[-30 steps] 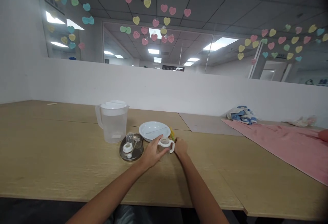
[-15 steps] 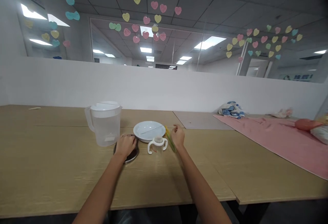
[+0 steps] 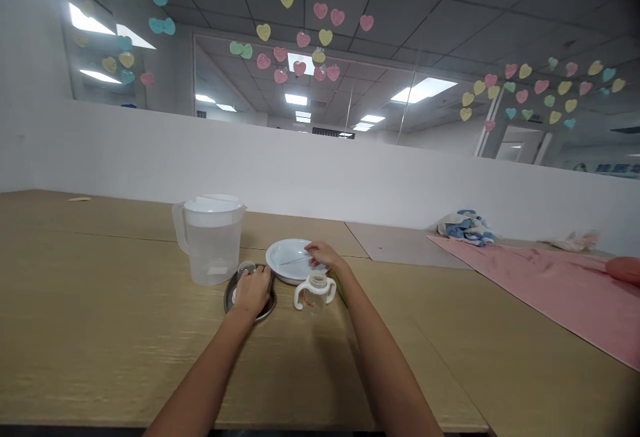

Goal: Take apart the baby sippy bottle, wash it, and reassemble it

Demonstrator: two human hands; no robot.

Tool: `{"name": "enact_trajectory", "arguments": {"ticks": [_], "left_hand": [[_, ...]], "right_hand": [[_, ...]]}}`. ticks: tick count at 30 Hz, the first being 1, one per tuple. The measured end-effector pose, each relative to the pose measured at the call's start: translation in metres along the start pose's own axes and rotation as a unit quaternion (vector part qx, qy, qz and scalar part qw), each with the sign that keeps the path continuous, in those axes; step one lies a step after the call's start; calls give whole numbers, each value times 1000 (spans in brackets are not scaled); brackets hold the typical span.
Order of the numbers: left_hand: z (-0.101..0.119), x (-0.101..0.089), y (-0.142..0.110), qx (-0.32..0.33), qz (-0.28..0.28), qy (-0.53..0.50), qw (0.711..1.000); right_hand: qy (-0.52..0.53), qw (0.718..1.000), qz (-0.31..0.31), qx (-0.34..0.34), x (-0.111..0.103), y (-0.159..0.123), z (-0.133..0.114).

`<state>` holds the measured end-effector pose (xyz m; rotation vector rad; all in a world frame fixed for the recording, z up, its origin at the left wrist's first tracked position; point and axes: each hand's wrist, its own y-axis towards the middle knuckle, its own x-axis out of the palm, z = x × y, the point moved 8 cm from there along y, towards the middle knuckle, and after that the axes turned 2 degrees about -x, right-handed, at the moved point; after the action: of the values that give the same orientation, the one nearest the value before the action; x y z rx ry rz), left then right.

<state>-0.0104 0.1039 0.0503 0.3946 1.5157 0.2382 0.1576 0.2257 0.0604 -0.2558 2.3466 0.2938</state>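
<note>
Two hands on the go | left hand [image 3: 253, 289]: curled over steel tray [image 3: 231, 298], grip hard to tell | right hand [image 3: 323, 255]: open, resting on white plate [image 3: 285, 254] | two-handled sippy cup [image 3: 315, 294] sits just beside

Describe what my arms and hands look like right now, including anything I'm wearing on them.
Your left forearm and right forearm are bare and slim, with no sleeves in view. Your left hand and right hand are ungloved, and no watch or bracelet shows. Any rings or nail details are too small to tell.
</note>
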Motion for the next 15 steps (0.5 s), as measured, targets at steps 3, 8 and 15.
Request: {"name": "enact_trajectory", "arguments": {"ticks": [3, 8, 15], "left_hand": [[1, -1, 1, -4, 3, -6, 1000], [-2, -15, 2, -18, 47, -34, 998], [-18, -57, -3, -52, 286, -170, 942]], "right_hand": [[-28, 999, -37, 5, 9, 1, 0], [-54, 996, -63, 13, 13, -2, 1], [-70, 997, -12, -25, 0, -10, -10]]}}
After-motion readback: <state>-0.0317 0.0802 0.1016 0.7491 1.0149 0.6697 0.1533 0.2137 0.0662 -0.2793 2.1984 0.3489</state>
